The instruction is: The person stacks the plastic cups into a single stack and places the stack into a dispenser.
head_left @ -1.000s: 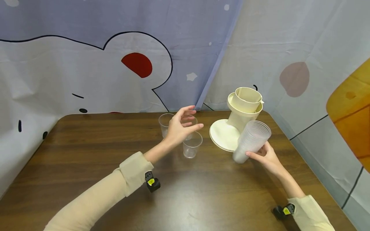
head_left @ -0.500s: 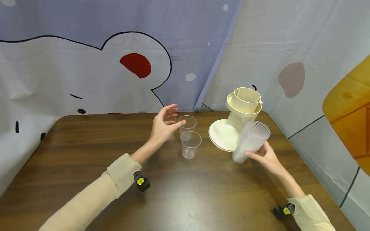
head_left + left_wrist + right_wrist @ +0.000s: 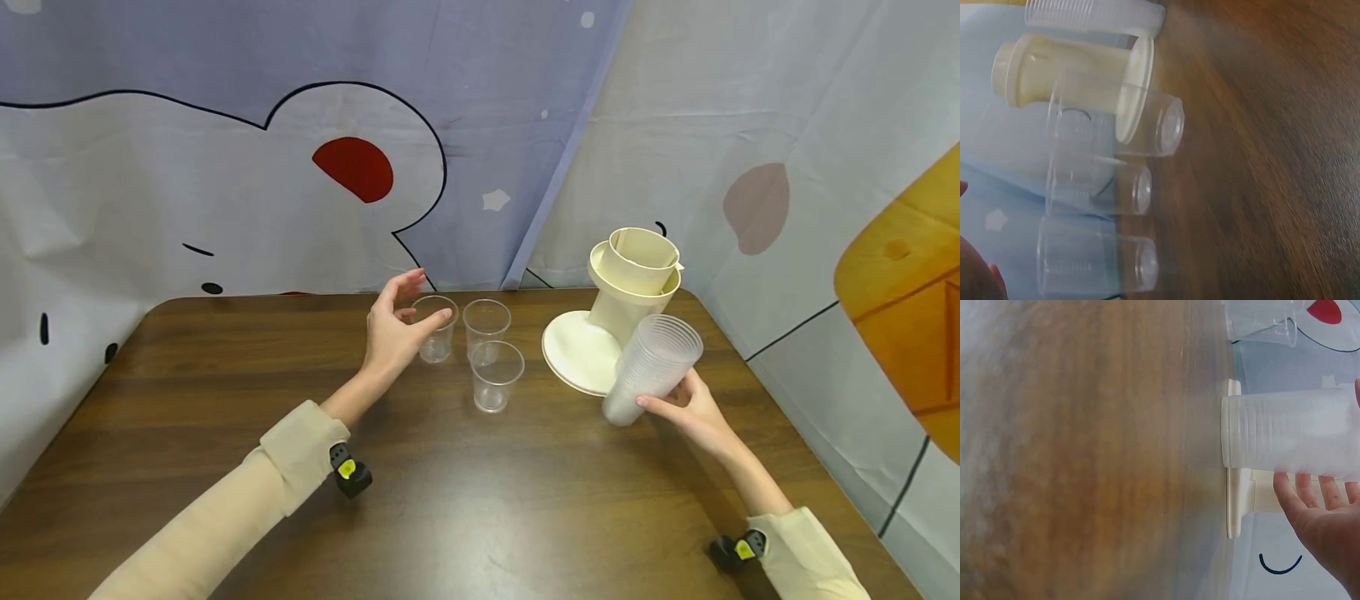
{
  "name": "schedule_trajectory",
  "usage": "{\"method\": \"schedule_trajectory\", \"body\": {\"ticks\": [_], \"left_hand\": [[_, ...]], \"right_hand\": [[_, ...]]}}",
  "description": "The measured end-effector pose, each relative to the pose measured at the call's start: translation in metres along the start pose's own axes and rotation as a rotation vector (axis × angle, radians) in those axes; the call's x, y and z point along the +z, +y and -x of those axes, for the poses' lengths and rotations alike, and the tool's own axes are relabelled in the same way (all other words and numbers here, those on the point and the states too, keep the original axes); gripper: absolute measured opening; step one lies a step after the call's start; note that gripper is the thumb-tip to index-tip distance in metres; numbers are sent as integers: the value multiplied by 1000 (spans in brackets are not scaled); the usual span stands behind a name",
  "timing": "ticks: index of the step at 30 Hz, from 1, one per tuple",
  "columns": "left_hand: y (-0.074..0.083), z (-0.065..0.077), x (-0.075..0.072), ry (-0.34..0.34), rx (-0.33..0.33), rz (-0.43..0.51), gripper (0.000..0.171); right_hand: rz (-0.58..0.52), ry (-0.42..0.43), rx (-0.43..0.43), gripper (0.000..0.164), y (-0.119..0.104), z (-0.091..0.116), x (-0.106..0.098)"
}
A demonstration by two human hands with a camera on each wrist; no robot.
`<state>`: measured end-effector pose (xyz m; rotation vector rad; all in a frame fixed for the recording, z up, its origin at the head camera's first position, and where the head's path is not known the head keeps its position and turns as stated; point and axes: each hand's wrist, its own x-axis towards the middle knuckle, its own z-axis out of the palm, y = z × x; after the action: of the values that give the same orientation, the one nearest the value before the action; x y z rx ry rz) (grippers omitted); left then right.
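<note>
My right hand [image 3: 697, 412] grips a tilted stack of clear plastic cups [image 3: 652, 367], thumb in front. In the right wrist view its fingers [image 3: 1304, 497] lie along the side of the stack. Three single clear plastic cups stand upright on the table: a left cup [image 3: 436, 342], a back cup [image 3: 486, 325] and a front cup [image 3: 495, 379]. My left hand [image 3: 393, 333] is beside the left cup, thumb and fingers spread apart and gripping nothing. Only part of that hand [image 3: 975, 275] shows in the left wrist view, apart from the cups.
A cream-coloured plastic holder [image 3: 626, 304] with a round base and ring-shaped top stands at the back right, behind the stack. The brown wooden table [image 3: 450, 500] meets a printed curtain [image 3: 225, 192] at its back edge.
My left hand has moved left, from above the back cups to beside the left cup, which now shows more fully. My right hand and the stack have hardly moved.
</note>
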<state>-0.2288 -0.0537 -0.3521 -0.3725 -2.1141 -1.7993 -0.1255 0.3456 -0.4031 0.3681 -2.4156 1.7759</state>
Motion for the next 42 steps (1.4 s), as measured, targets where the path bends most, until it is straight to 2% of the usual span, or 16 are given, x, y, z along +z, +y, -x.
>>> {"method": "schedule_trajectory", "body": {"ticks": [4,7,15,20,29,34,42], "left_hand": [[-7,-2,-5,17,-2,-11,63],[-11,-3,-9,-4,-23,-17,68],[-26,-9,-17,-136,-150,-49,83],[-33,-11,-20,-204,-225,-32,90],[-41,-16,-19,-333,-296,-23,94],[-46,-17,-18,-358,-317,-38,95],[-51,-16,-13,-342,-392,0,94]], "right_hand": [[-2,1,4,63,0,1,-1],[0,2,5,63,1,1,-1],[2,7,6,63,0,2,-1],[10,12,16,62,-2,2,0],[13,10,19,63,-3,2,0],[19,8,23,63,-3,2,1],[16,6,23,63,-3,1,2]]}}
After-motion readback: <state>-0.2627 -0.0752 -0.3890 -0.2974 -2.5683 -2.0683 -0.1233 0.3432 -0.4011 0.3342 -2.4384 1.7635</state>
